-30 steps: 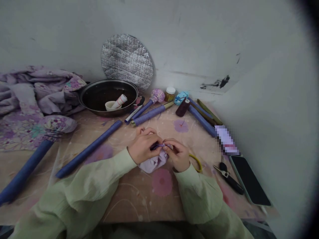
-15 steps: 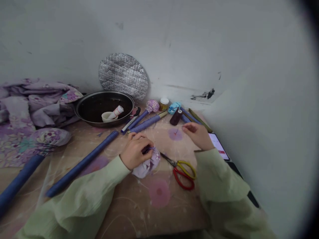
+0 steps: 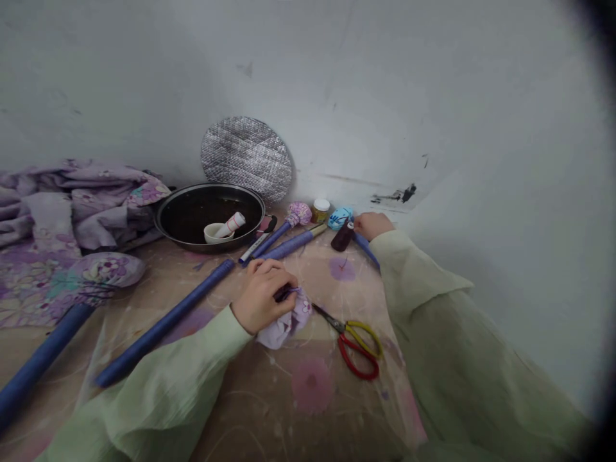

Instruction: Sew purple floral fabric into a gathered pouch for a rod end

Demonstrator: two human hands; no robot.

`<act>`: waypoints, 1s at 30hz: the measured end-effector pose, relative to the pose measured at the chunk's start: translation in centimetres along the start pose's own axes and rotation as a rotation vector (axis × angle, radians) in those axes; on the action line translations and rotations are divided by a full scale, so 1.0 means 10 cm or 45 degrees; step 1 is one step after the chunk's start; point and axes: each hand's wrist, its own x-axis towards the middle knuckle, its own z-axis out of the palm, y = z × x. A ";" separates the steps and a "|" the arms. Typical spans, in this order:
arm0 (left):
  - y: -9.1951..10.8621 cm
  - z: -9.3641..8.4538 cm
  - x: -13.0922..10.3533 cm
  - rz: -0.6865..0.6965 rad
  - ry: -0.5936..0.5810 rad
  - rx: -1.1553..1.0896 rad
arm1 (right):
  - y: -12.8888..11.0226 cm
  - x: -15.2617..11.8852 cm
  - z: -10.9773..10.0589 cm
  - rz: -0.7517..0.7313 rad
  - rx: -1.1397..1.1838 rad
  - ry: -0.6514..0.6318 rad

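My left hand (image 3: 266, 296) is closed around a gathered piece of lavender floral cloth (image 3: 278, 332), whose lower part spreads onto the table. My right hand (image 3: 374, 224) reaches to the back right, fingers curled in beside the white top of a dark thread spool (image 3: 341, 238). Whatever those fingers pinch is too small or hidden to make out. Right of the cloth lie scissors (image 3: 341, 327) with one yellow and one red handle, blades toward my left hand. A blue-patterned cloth bundle (image 3: 339, 217) sits behind the spool.
A black pan (image 3: 168, 239) holding a small white cup (image 3: 212, 232) stands back left, a silver round mat (image 3: 246, 157) behind it. Floral fabric (image 3: 48, 221) is heaped at the left. Blue-wrapped sticks (image 3: 168, 321), a marker (image 3: 254, 248) and a lidded jar (image 3: 320, 210) lie about.
My right hand has moved away from me, from the right of the table to beside the thread spool. My left hand keeps its grip on the cloth. The view has shifted slightly.
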 end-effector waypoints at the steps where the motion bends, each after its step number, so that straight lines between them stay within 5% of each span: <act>1: 0.00 -0.01 0.00 -0.002 0.001 0.002 | -0.02 0.02 0.00 0.011 -0.022 -0.016; 11: 0.00 -0.03 0.00 -0.051 0.003 0.002 | -0.06 0.08 0.08 0.039 -0.021 -0.100; 21: 0.00 -0.03 0.01 -0.057 0.020 0.009 | 0.11 -0.03 0.02 0.083 0.377 0.195; 24: 0.00 -0.07 0.01 -0.050 0.060 0.019 | 0.03 -0.26 -0.04 0.087 0.653 0.371; 27: 0.01 -0.11 0.01 -0.046 0.125 0.045 | -0.21 -0.69 -0.09 0.031 1.611 0.651; 30: 0.03 -0.14 0.01 -0.024 0.213 0.081 | -0.57 -1.22 -0.11 -0.027 2.066 0.473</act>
